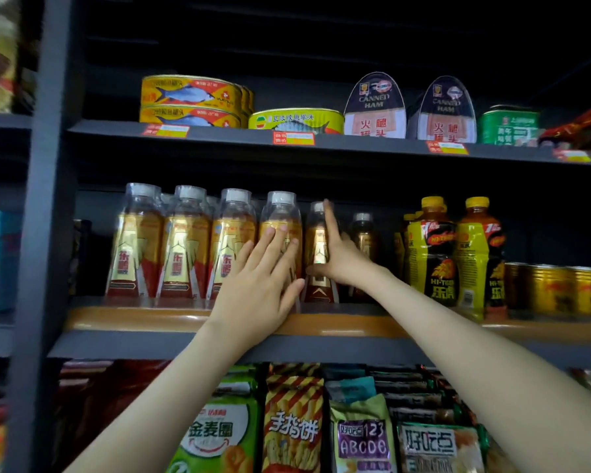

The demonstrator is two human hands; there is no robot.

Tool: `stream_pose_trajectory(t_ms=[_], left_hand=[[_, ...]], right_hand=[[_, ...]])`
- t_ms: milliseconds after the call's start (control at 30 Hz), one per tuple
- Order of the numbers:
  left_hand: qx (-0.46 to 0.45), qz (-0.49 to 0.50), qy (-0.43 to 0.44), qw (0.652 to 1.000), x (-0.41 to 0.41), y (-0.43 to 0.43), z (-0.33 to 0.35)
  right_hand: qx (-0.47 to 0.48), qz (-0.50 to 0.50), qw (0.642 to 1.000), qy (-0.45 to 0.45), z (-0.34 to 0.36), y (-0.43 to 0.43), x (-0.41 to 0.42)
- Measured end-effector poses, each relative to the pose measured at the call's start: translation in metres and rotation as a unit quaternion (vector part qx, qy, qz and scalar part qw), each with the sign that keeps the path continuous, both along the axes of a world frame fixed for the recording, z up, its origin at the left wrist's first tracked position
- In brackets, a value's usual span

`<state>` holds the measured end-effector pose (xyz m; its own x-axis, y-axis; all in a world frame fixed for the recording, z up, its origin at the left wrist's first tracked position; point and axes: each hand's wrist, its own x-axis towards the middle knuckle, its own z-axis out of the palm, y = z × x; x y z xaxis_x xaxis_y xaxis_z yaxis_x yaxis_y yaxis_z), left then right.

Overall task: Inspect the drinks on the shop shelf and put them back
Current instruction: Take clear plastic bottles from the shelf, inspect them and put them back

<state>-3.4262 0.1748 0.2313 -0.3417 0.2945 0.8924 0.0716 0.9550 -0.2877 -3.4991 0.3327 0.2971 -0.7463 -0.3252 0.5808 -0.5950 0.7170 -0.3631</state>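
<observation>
One bottle (282, 213) against left hand (256, 288), darker bottle (316, 242) in right hand (343, 261)

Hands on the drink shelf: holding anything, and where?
Right hand grips the set-back bottle at its label, mid-body, thumb in front. Left hand only lies flat on the front bottle; no grip.

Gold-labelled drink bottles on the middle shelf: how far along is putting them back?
Done: three clear-capped gold-and-red bottles stand lined up in front. In hand: the left hand presses flat on a fourth, the right hand grips a fifth set further back. Left: probably aligning that one.
</observation>
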Motion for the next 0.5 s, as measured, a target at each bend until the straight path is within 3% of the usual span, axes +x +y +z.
stream_pose_trajectory(t_ms=[133, 333, 500], left_hand=[[0.007, -0.004, -0.012, 1.0, -0.001, -0.001, 0.0], [0.033, -0.027, -0.039, 0.998, 0.004, 0.005, 0.0], [0.154, -0.202, -0.068, 0.965, 0.03, 0.037, 0.006]], right_hand=[[0.001, -0.005, 0.998, 0.056, -0.006, 0.002, 0.022], [0.054, -0.063, 0.967, 0.242, -0.022, 0.028, 0.057], [0.036, -0.013, 0.937, 0.346, -0.023, 0.058, 0.094]])
